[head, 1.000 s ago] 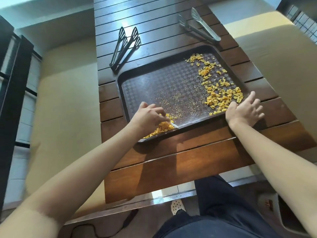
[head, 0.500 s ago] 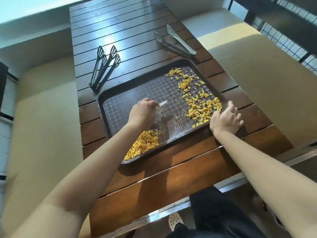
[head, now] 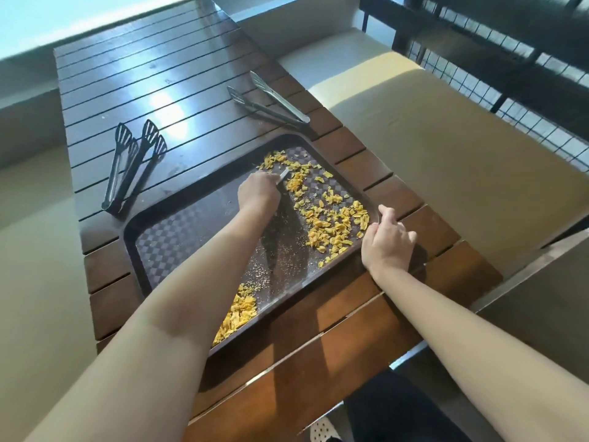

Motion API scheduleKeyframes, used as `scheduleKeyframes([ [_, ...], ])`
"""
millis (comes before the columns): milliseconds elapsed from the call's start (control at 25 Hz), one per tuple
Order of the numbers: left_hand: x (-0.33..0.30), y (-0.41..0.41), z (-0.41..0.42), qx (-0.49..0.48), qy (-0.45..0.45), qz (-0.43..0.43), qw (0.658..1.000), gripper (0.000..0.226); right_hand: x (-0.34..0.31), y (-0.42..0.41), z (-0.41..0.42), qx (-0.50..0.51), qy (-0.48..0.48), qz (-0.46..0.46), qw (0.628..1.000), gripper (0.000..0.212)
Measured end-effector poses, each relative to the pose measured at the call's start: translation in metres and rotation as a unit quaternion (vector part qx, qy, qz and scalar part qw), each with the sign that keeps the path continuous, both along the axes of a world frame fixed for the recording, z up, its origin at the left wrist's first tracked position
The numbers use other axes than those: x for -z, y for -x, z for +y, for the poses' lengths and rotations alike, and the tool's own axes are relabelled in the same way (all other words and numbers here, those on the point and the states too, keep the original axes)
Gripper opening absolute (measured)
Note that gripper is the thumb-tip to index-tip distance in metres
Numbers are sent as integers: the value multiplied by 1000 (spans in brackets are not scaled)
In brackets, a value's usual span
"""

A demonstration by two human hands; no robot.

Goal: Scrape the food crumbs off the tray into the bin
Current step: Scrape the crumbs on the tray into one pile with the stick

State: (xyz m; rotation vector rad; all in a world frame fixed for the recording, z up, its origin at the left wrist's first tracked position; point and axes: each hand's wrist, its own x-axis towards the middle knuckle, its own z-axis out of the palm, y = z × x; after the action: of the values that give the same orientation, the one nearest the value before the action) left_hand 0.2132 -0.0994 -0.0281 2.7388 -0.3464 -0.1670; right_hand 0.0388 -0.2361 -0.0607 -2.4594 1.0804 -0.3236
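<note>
The left hand point(head: 258, 190) is gripping a pale scraper point(head: 283, 173) among the far crumbs point(head: 331, 218), while the right hand point(head: 387, 244), fingers curled, is holding the tray point(head: 178, 231) at its right rim.

A dark slatted wooden table point(head: 178, 68) carried all the items. A brown checkered tray point(head: 178, 237) lay flat on its near half, skewed to the table edges, one corner close to the near edge. Beyond the tray's far left corner lay two pairs of black tongs point(head: 130, 164) side by side, their heads pointing away from the tray. Just beyond the tray's far right corner lay a pair of metal tongs point(head: 271, 103), their arms spread apart.
</note>
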Motion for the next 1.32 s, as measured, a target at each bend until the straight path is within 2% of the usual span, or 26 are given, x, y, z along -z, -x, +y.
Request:
scheduleKeyframes([
  [160, 2, 17, -7, 177, 0, 8, 984, 27, -1, 1, 0, -3, -4, 6, 1000, 38],
  [320, -4, 42, 17, 354, -36, -42, 933, 30, -4, 1, 0, -7, -8, 0, 1000, 38],
  [400, -5, 43, 29, 392, -51, -51, 917, 28, -4, 1, 0, -9, -12, 1, 1000, 39],
  [600, 4, 33, 18, 235, -52, -91, 966, 27, -4, 3, -1, -22, -16, 4, 1000, 39],
  [680, 5, 38, 17, 253, -65, -80, 962, 28, -4, 3, -2, -24, -17, 4, 1000, 39],
  [840, -1, 64, 48, 355, -60, -41, 932, 31, -4, 3, -1, -25, -22, -5, 999, 40],
  [920, 0, 70, 64, 350, -30, -52, 935, 29, -4, 3, 0, -22, -21, -7, 1000, 39],
  [1040, -2, 44, 56, 159, 15, -95, 983, 26, -4, 2, 0, -18, -22, -7, 1000, 39],
  [1120, 2, 24, 45, 47, -11, -85, 995, 28, -4, 3, 0, -18, -21, -7, 1000, 39],
  [1200, 8, 11, 36, 4, -35, -53, 998, 29, -4, 3, 0, -18, -22, -8, 1000, 39],
  [1320, 11, 15, 28, 28, -12, 1, 1000, 29, -4, 3, 0, -17, -18, -8, 1000, 39],
])
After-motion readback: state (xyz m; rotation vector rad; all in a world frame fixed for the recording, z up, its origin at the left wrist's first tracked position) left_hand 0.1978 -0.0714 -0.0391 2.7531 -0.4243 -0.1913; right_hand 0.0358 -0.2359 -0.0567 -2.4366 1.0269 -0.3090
